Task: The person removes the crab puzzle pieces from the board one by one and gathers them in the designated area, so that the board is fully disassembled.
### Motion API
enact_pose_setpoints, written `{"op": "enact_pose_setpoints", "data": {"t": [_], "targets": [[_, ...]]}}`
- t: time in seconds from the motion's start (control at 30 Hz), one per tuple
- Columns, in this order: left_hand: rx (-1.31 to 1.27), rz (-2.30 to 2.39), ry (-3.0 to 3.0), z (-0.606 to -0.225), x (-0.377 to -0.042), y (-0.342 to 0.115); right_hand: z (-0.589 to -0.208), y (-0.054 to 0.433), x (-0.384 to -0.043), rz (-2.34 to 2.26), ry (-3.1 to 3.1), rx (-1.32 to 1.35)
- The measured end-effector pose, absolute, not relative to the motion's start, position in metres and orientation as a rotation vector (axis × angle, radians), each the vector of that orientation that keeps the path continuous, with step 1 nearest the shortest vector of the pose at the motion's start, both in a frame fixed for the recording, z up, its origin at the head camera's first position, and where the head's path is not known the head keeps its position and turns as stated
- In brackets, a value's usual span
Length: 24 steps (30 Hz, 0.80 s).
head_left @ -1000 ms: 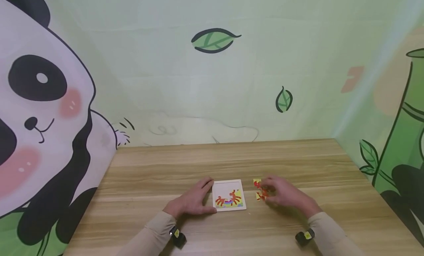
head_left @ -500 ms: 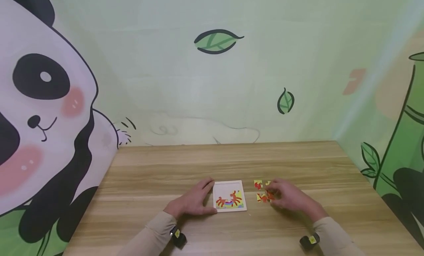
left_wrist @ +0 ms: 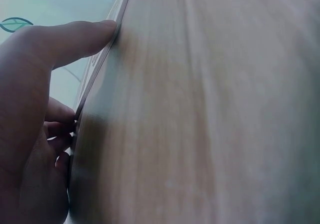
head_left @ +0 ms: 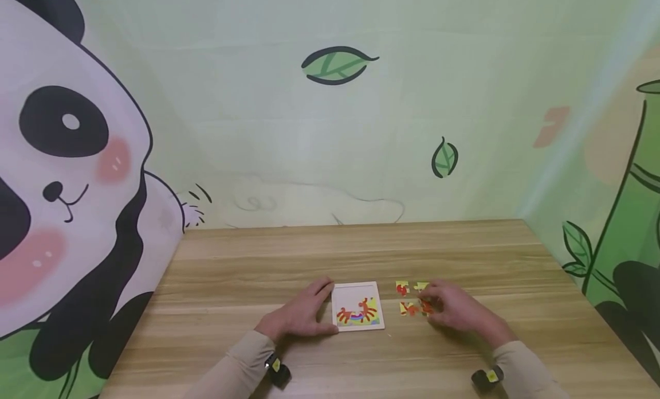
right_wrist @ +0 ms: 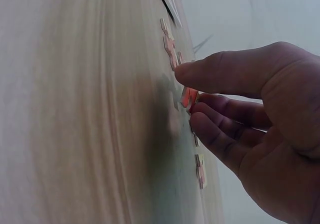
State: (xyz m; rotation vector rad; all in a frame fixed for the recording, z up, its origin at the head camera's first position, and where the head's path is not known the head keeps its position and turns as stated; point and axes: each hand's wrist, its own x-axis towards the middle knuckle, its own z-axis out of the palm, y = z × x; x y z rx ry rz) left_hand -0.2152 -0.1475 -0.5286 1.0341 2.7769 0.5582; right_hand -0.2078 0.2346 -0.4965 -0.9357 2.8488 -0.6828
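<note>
with the left hand point(head_left: 301, 313) spread wide against the puzzle frame point(head_left: 353, 294), the right hand point(head_left: 458, 307), narrowly pinching a red piece point(right_wrist: 188, 97), should grip its edges lightly.

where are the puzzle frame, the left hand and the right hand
Puzzle frame point(head_left: 350, 294): head view, bare upper inside
Left hand point(head_left: 300, 313): head view, back of hand
Right hand point(head_left: 456, 305): head view, back of hand

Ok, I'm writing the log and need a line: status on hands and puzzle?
Left hand holds puzzle frame by left side. Right hand pinches red piece. Frame part-filled, upper area bare. Other loose pieces between right hand and frame.
</note>
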Motion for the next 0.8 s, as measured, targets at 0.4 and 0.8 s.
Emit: {"op": "enact_pose_setpoints", "data": {"t": [0.4, 0.8], "targets": [[1.014, 0.565, 2.766, -0.5307, -0.2156, -0.147, -0.4983, 0.241, -0.2094, -0.727, 2.82, -0.916], [1.017, 0.596, 2.758, -0.529, -0.2156, -0.1475, -0.4965, 0.2425, -0.2086, -0.736, 2.822, -0.936]]}}
